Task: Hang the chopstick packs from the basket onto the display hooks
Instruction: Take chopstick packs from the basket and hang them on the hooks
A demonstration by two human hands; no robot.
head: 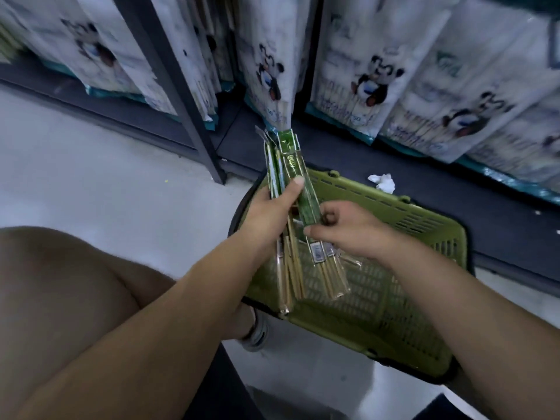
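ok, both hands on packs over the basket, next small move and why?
Probably pull the green-topped clear chopstick pack free with the right hand: its grip pinches that pack, angled apart from the bundle of packs the left hand holds above the green plastic basket.

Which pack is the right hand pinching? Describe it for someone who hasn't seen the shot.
Find the green basket on the floor under the panda-printed packs. Above its left end, the left hand grips a bundle of chopstick packs. The right hand pinches the top pack, rightmost in the fan, its long green sleeve facing the camera while the others show mostly edges.
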